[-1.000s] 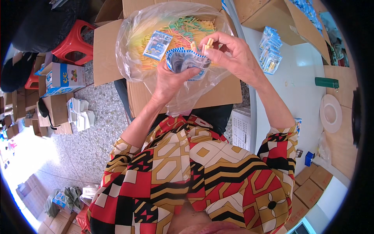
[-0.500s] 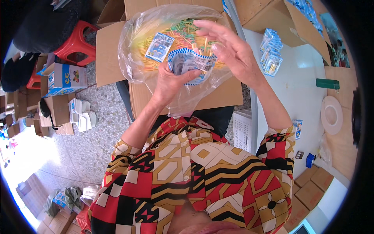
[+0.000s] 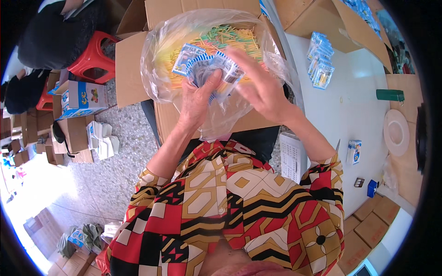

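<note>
My left hand (image 3: 197,99) is closed around a small clear plastic packet (image 3: 224,69) with blue-striped edges, its thumb pressed across the front. Beside the packet's right edge is my right hand (image 3: 262,89), slightly blurred, its fingers stretched out and nothing seen in them. Whether its fingertips touch the packet I cannot tell. Another blue-and-white packet (image 3: 188,57) shows just behind the left hand. Below both hands, many thin sticks (image 3: 228,37) in yellow, green and pink fill a clear plastic liner (image 3: 154,46) inside a cardboard box (image 3: 131,60).
On the white table (image 3: 340,119) at right lies a row of filled packets (image 3: 321,60), near an open carton (image 3: 354,32). A green box (image 3: 390,95) sits farther right. A white plastic basket (image 3: 292,156) stands below the table edge. At left is a red stool (image 3: 94,57).
The packet in my left hand has tipped over to the right, and its open mouth no longer faces up. My right hand has moved down and in, closer to it.
</note>
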### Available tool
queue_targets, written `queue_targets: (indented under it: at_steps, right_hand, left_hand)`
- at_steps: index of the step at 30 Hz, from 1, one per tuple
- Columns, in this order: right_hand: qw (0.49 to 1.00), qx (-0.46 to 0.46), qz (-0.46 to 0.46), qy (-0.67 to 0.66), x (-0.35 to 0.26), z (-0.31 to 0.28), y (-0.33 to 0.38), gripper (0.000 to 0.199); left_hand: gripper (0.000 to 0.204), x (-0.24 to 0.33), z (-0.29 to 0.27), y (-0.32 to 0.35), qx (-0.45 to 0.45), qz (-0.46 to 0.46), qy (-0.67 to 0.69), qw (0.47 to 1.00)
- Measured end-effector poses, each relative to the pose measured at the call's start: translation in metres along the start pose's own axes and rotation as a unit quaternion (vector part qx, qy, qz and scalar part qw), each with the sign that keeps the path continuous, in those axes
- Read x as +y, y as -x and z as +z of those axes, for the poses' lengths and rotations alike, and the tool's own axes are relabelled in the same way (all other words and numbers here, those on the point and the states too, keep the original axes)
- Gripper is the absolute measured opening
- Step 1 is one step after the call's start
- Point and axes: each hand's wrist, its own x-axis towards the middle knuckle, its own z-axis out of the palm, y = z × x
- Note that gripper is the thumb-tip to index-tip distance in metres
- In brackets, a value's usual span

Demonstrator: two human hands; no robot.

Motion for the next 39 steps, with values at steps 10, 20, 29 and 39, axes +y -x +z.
queue_targets:
  at_steps: [10, 20, 29, 39]
  right_hand:
    - [0.93, 0.067, 0.273, -0.236, 0.015, -0.008, 0.027, 0.008]
    - [0.86, 0.383, 0.265, -0.209, 0.06, -0.095, 0.111, 0.018]
    - [0.862, 0.345, 0.37, -0.026, 0.18, -0.107, 0.185, 0.016]
    - [0.915, 0.292, 0.254, 0.113, 0.101, -0.076, 0.106, 0.024]
  left_hand:
    - [0.023, -0.004, 0.018, 0.001, -0.035, -0.008, -0.062, 0.997]
    - [0.028, -0.015, 0.007, 0.008, -0.103, -0.129, 0.064, 0.984]
    - [0.032, -0.017, 0.021, 0.01, -0.136, -0.219, 0.094, 0.962]
    - [0.018, -0.017, 0.02, 0.008, -0.092, -0.115, -0.02, 0.989]
